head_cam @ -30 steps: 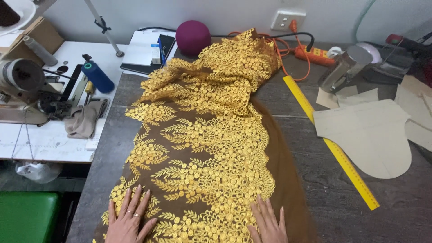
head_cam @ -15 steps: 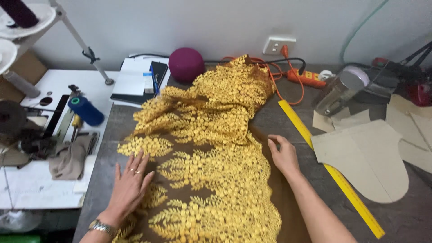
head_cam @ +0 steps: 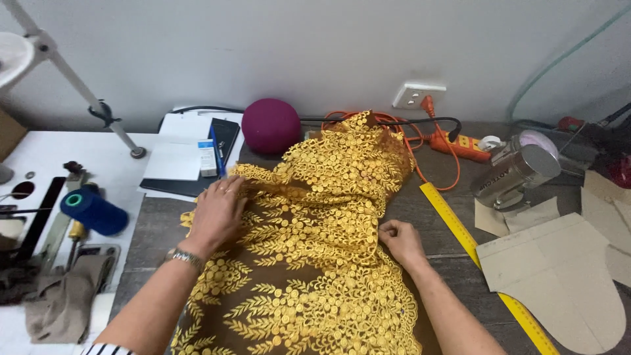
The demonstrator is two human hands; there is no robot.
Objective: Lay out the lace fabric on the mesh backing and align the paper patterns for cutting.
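Note:
A long piece of gold embroidered lace on brown mesh (head_cam: 315,263) lies down the middle of the dark worktable (head_cam: 453,263), bunched up at its far end. My left hand (head_cam: 217,213) rests palm down on the fabric's left edge, fingers curled into the folds; a watch is on that wrist. My right hand (head_cam: 399,240) is at the fabric's right edge, fingers closed and pinching the lace there.
A yellow ruler (head_cam: 483,256) runs diagonally right of the fabric, beside cardboard pattern pieces (head_cam: 559,276). An iron (head_cam: 516,174), orange power strip (head_cam: 460,144) and maroon round cushion (head_cam: 271,126) sit at the back. A blue thread cone (head_cam: 95,212) and papers lie left.
Both hands have moved up the fabric, away from me, toward the bunched end. The right hand went from flat to pinching the edge. The view has tilted upward.

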